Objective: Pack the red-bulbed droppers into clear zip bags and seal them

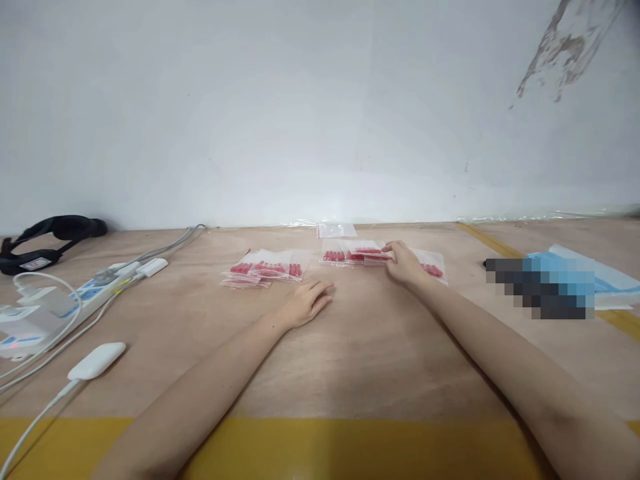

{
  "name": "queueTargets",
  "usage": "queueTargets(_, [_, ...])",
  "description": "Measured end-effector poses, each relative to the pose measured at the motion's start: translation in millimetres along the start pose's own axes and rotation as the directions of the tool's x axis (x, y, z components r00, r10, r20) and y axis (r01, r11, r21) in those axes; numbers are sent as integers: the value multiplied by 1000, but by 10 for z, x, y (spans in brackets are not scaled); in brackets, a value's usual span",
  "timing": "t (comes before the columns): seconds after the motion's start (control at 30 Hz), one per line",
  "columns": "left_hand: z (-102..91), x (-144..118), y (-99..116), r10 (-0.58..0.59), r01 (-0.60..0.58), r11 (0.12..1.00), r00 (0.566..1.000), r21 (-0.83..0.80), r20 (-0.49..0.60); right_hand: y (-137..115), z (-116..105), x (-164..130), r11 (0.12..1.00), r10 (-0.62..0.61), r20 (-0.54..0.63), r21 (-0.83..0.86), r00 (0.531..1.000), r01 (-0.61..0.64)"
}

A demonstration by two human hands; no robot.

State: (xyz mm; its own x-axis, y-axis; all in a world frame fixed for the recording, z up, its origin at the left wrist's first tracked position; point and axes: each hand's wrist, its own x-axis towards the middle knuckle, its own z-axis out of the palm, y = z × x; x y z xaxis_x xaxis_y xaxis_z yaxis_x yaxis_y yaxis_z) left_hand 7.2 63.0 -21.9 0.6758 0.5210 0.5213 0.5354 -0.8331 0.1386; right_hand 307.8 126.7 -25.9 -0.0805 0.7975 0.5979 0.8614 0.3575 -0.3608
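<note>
Near the frame's centre, the right hand (404,265) pinches its fingers on a small clear bag of red pieces (367,253), part of a row of bags on the bench (350,360). The left hand (306,303) lies flat, fingers loosely together and holding nothing, just below another pile of bags (265,268). A power strip (75,300) sits at left.
</note>
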Motion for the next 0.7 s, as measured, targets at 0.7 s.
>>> queueTargets(0.7, [-93,14,298,96,-87,968,995,-235,29,-1025,-404,-671,906,-414,396,272,820,326])
